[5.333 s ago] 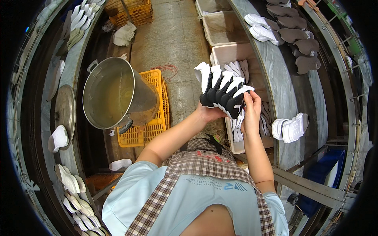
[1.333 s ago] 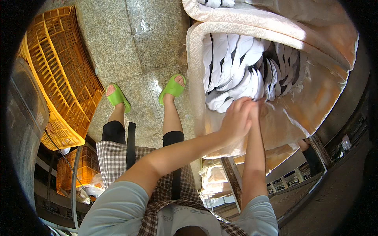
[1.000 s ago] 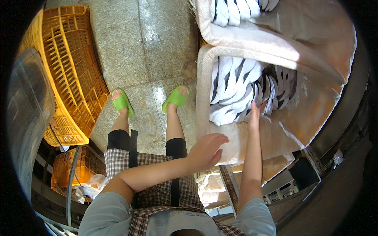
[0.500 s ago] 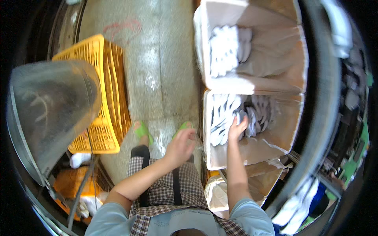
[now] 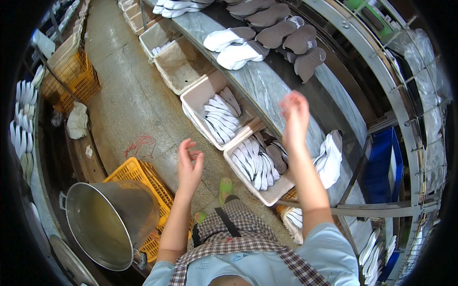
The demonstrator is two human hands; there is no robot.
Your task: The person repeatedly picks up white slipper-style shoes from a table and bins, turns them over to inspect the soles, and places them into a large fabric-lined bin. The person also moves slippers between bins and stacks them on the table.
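Grey marbled desk on my feed
White sole-shaped pieces lie at its edge, brownish-grey sole-shaped pieces along its dark middle.

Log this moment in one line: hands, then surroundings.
left hand: open, empty; right hand: open, empty, near marbled counter; pale bin: holds shoe soles; metal stockpot: holds yellowish liquid

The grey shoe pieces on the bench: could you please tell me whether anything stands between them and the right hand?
Nothing visible stands between the right hand and the grey shoe pieces; only the bench shows in the gap, though this single view leaves depth uncertain.
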